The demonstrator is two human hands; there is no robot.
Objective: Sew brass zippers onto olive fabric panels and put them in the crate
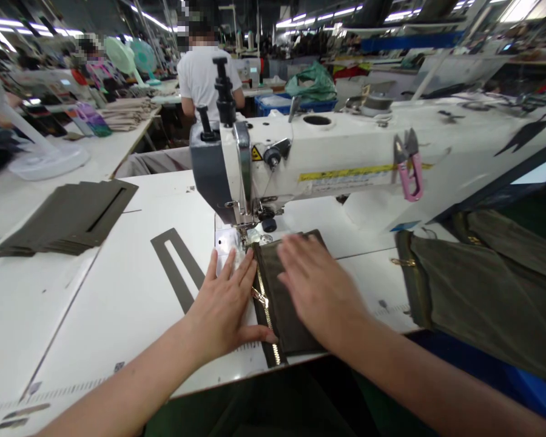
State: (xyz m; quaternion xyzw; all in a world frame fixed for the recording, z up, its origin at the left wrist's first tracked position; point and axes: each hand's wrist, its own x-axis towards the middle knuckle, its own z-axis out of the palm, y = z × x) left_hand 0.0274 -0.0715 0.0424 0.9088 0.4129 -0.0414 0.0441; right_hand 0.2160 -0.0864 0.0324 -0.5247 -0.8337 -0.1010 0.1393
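Observation:
A dark olive fabric piece (286,331) with a brass zipper (266,309) along its left edge lies under the presser foot (244,233) of a white sewing machine (346,152). My left hand (225,303) lies flat, fingers spread, on the table and the zipper edge, thumb across the zipper. My right hand (316,285) rests flat with fingers stretched out on the fabric, just right of the needle area.
A stack of olive cut pieces (68,218) lies at the left, a slotted olive strip (177,267) beside my left hand. More olive fabric (482,285) is heaped at the right. Pink thread snips (412,164) hang on the machine. A person in white (202,79) stands behind.

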